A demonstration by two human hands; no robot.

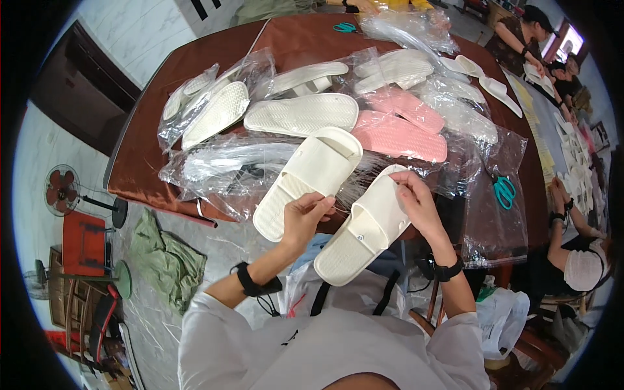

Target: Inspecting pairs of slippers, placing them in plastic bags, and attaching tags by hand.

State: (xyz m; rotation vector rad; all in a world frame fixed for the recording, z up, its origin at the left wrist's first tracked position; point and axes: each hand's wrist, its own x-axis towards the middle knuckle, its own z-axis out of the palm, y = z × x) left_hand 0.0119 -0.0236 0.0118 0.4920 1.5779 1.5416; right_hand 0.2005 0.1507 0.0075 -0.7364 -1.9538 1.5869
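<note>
My left hand (pixel 303 220) is closed at the inner edge of a white slide slipper (pixel 322 160), thumb and fingers pressed together. Its fingertips are partly hidden, so whether they also pinch a thin clear strand cannot be made out. With my right hand (pixel 421 207) I grip a second white slide slipper (pixel 378 209) by the outer side of its strap. Both slippers are tilted, toe ends pointing away from me, just above the table's near edge. A bundle of fine clear strands (pixel 365 174) fans out between them.
White slippers (pixel 302 114) and pink slippers (pixel 400 136) lie on the brown-covered table (pixel 188 62) among clear plastic bags (pixel 227 162). Teal scissors (pixel 504 192) lie at right, another teal pair (pixel 344 27) at the far edge. Co-workers (pixel 520 39) sit around. A fan (pixel 62 188) stands left.
</note>
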